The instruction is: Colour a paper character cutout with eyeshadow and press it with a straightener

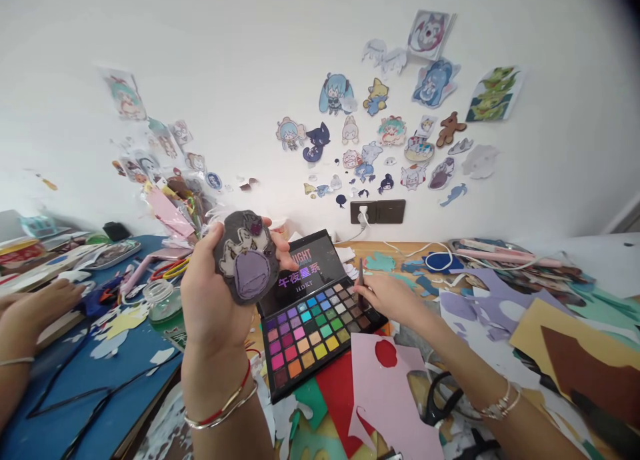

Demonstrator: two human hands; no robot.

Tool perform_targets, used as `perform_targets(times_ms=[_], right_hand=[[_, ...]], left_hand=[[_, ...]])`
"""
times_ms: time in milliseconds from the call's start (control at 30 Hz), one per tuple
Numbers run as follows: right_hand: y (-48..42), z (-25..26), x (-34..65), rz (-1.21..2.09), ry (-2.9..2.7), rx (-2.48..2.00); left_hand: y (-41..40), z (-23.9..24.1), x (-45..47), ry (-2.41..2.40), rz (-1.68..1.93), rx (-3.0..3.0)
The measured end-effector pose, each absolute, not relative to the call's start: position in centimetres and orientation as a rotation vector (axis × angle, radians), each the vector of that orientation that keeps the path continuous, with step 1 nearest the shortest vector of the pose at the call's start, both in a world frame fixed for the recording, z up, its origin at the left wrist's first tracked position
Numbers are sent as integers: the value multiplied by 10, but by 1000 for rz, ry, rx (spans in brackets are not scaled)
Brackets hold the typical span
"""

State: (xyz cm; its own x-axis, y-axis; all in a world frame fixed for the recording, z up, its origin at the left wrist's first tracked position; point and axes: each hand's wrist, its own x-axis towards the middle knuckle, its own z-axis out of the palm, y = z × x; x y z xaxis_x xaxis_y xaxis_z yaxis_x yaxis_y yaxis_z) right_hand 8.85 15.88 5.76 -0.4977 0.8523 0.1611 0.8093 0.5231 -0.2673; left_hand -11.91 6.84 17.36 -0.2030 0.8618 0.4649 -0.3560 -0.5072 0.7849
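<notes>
Dark grey felt-like patch, rounded oval, upright in left hand, raised just left of the palette, face turned to the viewer. Layered on the front: off-white pieces with jagged edges, a smooth lilac rounded shape at the bottom with a seam-like line across, a small deep-purple bow-like shape at upper right. Finer detail too small to tell. Left thumb along one edge, remaining fingers curled round behind with tips showing past the opposite edge; patch firmly grasped.

Right hand: fingertips pinched on a slim dark brush, held nearly upright over the brown end of the palette; contact of tip with powder, cannot tell. Palette black, rectangular, lid raised, glossy, with pink and violet lettering; square pans in rows, from purple and magenta through orange, yellow and green to browns.

Beneath and nearby: pink sheet, soft-looking, with irregular cut edges and a red rounded spot; red sheet, flat; scissors with black looped handles. Farther right: lilac, yellow and brown sheets, overlapping. Left: clear glass jar, rounded; blue tabletop; co-worker's hand. Behind: white wall with flat cartoon cut-outs.
</notes>
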Motion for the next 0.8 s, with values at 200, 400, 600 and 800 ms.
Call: perform_targets(times_ms=[200, 400, 600, 800], right_hand=[[159, 55, 89, 277, -2507, -1341], [158, 52, 88, 367, -2412, -1326], [164, 62, 96, 629, -2067, -1263], [153, 101, 110, 1004, -1614, -969]], left_hand=[[68, 174, -116, 696, 1782, 1163], [70, 174, -112, 699, 1756, 1186], [75, 171, -110, 688, 1671, 1131], [93, 161, -91, 751, 1676, 1039]])
